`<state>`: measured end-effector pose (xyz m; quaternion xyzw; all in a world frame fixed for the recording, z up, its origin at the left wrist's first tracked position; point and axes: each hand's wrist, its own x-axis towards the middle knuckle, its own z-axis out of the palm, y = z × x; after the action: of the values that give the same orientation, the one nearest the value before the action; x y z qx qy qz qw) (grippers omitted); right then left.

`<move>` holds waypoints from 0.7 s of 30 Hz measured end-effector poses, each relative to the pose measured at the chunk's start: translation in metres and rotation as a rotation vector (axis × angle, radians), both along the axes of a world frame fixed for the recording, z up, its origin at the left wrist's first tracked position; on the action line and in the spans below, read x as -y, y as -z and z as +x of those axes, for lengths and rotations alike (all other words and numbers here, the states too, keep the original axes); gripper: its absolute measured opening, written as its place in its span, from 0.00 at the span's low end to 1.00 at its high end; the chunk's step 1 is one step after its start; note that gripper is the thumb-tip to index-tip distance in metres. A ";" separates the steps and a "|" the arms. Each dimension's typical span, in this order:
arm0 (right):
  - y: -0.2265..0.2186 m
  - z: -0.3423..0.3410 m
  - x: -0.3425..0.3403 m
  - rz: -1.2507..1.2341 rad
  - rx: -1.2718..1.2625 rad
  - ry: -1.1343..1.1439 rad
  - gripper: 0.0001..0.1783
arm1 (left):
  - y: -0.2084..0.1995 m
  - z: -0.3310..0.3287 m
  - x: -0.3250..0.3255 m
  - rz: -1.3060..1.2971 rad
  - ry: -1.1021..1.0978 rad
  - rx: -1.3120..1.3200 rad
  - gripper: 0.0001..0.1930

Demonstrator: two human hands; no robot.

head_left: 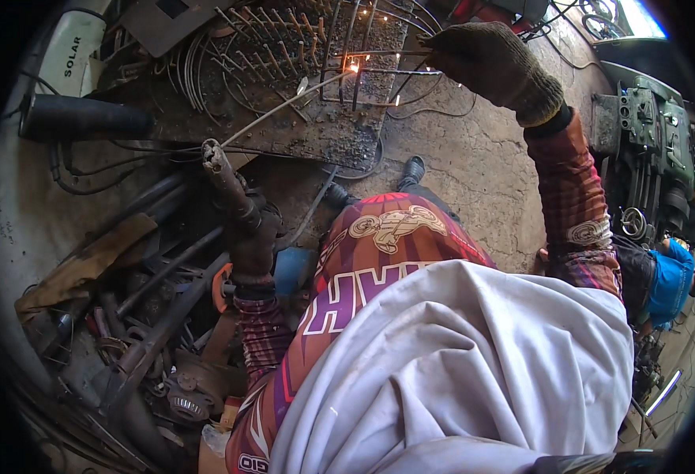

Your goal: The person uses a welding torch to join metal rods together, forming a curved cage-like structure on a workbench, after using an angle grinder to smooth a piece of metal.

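My gloved left hand (254, 243) is wrapped round a welding electrode holder (229, 175). A long thin electrode (284, 107) reaches from its jaw up and right to a bright glowing weld spot (353, 68). That spot lies on a frame of bent and crossed metal rods (354, 35) at the bench's right edge. In a thick knitted glove, my right hand (499, 73) is closed at the frame's right side, its fingertips pinching the rod ends. Small orange glows dot the upper rods.
The dark steel workbench (300, 141) carries upright rod stubs (284, 39), curved rods and grit. Scrap pipes and metal parts (146, 340) pile at the left. Cables hang below the bench. Machinery (651, 142) and a crouching person in blue (670, 280) are at the right.
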<state>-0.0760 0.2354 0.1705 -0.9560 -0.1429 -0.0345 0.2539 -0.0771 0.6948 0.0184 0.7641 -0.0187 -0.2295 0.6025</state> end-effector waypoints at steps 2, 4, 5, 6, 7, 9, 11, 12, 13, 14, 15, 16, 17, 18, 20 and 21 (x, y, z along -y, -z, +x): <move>-0.005 -0.004 -0.007 -0.020 -0.012 0.009 0.17 | 0.000 0.000 0.002 -0.059 -0.064 -0.062 0.15; -0.008 -0.003 -0.009 -0.042 -0.059 0.025 0.19 | 0.000 0.000 -0.004 -0.137 -0.058 -0.046 0.15; -0.010 -0.002 -0.005 -0.050 -0.089 0.028 0.19 | -0.001 0.000 -0.007 -0.176 -0.055 -0.039 0.15; -0.010 -0.002 -0.006 -0.066 -0.141 0.051 0.20 | -0.001 0.000 -0.008 -0.213 -0.053 -0.028 0.15; -0.001 -0.002 -0.004 -0.008 -0.094 0.071 0.20 | -0.007 -0.004 -0.001 -0.223 -0.090 0.041 0.16; 0.004 0.001 0.003 -0.126 0.085 -0.039 0.14 | -0.015 -0.006 0.005 -0.217 -0.114 0.061 0.15; 0.006 0.004 0.005 -0.165 0.200 -0.125 0.11 | -0.014 -0.004 0.004 -0.187 -0.095 0.127 0.14; 0.009 0.004 0.008 -0.145 0.224 -0.158 0.11 | -0.007 -0.002 0.001 -0.159 -0.066 0.183 0.13; 0.010 0.005 0.008 -0.121 0.213 -0.151 0.11 | 0.000 -0.001 -0.005 -0.127 -0.044 0.238 0.12; 0.009 0.004 0.007 -0.103 0.200 -0.134 0.11 | 0.009 -0.001 -0.014 -0.085 0.005 0.204 0.11; 0.007 0.001 0.003 -0.085 0.151 -0.070 0.11 | 0.020 -0.001 -0.026 -0.043 0.054 0.171 0.10; 0.007 -0.001 0.000 -0.065 0.102 -0.007 0.11 | 0.017 -0.001 -0.023 -0.033 0.051 0.156 0.09; 0.006 -0.001 -0.001 -0.041 0.070 -0.003 0.12 | 0.002 0.001 -0.013 -0.024 0.044 0.141 0.08; 0.005 -0.001 -0.001 -0.017 0.038 0.002 0.13 | -0.013 -0.001 0.003 -0.048 -0.014 0.146 0.08; 0.002 -0.002 -0.003 -0.012 0.021 0.019 0.13 | -0.026 0.001 0.016 -0.099 -0.050 0.141 0.08; 0.002 -0.002 -0.005 -0.031 0.036 0.031 0.12 | -0.023 0.002 0.014 -0.126 -0.030 0.131 0.09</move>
<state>-0.0778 0.2408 0.1688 -0.9612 -0.1329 -0.0533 0.2358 -0.0749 0.6807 0.0416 0.7385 -0.0610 -0.1681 0.6501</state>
